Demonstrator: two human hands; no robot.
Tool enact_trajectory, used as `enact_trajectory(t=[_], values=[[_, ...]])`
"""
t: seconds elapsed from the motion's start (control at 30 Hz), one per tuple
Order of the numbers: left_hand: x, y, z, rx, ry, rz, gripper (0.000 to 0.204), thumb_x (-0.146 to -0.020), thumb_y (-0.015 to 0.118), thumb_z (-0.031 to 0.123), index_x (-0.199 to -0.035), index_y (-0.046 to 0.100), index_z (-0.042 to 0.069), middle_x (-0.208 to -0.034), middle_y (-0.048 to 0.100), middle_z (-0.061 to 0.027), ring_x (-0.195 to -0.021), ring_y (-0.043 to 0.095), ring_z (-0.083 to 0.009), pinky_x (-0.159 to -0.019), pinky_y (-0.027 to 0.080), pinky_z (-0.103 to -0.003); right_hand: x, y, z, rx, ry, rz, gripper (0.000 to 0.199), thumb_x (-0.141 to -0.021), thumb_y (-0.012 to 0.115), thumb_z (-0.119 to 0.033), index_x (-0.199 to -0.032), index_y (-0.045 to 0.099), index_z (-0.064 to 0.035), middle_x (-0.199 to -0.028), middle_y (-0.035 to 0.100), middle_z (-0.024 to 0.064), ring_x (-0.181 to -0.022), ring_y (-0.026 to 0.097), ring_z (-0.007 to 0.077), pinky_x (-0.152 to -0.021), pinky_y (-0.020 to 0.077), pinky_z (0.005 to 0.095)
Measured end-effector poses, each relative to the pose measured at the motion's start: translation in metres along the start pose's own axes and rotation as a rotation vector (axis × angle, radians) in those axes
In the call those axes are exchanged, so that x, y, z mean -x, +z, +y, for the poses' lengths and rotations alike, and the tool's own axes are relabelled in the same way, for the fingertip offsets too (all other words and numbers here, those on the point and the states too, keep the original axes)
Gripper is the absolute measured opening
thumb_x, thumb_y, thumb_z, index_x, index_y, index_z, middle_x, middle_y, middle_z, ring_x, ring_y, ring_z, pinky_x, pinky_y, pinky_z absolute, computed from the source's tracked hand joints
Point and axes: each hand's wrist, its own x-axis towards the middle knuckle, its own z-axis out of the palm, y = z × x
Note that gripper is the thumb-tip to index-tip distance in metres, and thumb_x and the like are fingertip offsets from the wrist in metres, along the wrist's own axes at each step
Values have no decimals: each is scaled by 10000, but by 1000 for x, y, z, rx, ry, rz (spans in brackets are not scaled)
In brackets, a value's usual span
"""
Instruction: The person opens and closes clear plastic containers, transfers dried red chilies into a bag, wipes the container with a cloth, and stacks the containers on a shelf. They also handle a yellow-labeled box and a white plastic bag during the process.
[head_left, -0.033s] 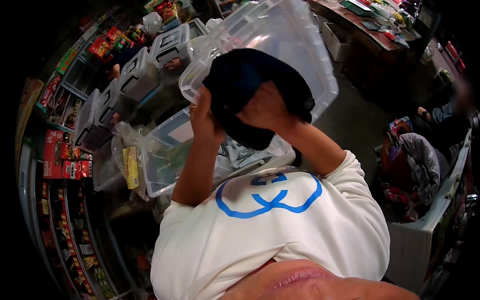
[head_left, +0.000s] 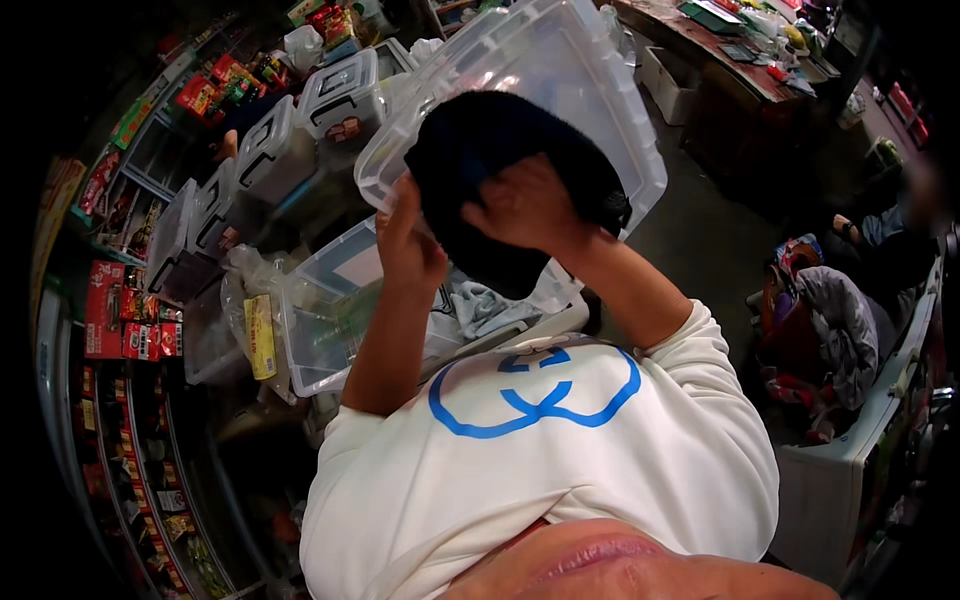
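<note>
A black, fuzzy piece of cloth (head_left: pixel 500 125), thick and rounded, is held up in front of my chest; its exact kind does not show. My left hand (head_left: pixel 410 240) grips its left edge, thumb up along the side, with the other fingers partly hidden. Across the front of the cloth lies my right hand (head_left: pixel 530 205), its fingers spread and touching the fabric. Behind the cloth a large clear plastic lid (head_left: pixel 630 130) stands tilted. Below my hands is an open clear plastic box (head_left: pixel 320 375) with a pale grey cloth (head_left: pixel 490 305) inside.
Lidded clear boxes (head_left: pixel 275 150) line the left, near shelves of colourful packets (head_left: pixel 150 500). A plastic bag (head_left: pixel 250 270) hangs by the open box. At far right stand a cluttered table (head_left: pixel 700 30), a white chest (head_left: pixel 820 490) and a seated person (head_left: pixel 880 230).
My right hand has shifted slightly up and left over the black cloth, and its fingers look more spread. The tilted lid has moved a little to the left.
</note>
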Motion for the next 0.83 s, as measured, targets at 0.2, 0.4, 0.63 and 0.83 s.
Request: enact_trajectory(t=[0.2, 0.4, 0.63, 0.83], values=[[2, -15, 9, -2, -18, -67, 465, -896, 540, 297, -1256, 455, 15, -1202, 541, -164, -1131, 519, -293, -969, 395, -433, -40, -25, 61, 240, 76, 15, 196, -747, 612, -267, -746, 640, -73, -733, 577, 103, -720, 572, 282, -678, 437, 382], [-4, -18, -4, 12, -31, -3, 480, -895, 544, 311, -1257, 448, 10, -1198, 544, -158, -1113, 532, -279, -948, 417, -407, -36, -10, 46, 85, 257, -90, 485, -777, 576, -197, -1213, 463, -15, -1130, 544, 214, -1004, 550, 335, -855, 427, 421], [-21, -35, -6, 55, -69, -102, 518, -906, 473, 423, -1261, 445, 47, -1234, 518, -116, -1133, 503, -247, -971, 395, -390, 10, 9, -25, -188, 75, -128, 506, -782, 596, -353, -1199, 541, -73, -1230, 509, 145, -1168, 455, 285, -985, 324, 405], [-18, -39, -3, -102, -29, -48, 561, -883, 514, 428, -1310, 410, 79, -1286, 487, -110, -1202, 449, -276, -1040, 316, -431, -16, 24, 37, 98, 69, -84, 548, -758, 636, -413, -1226, 529, -151, -1286, 465, 171, -1074, 500, 410, -954, 337, 552]])
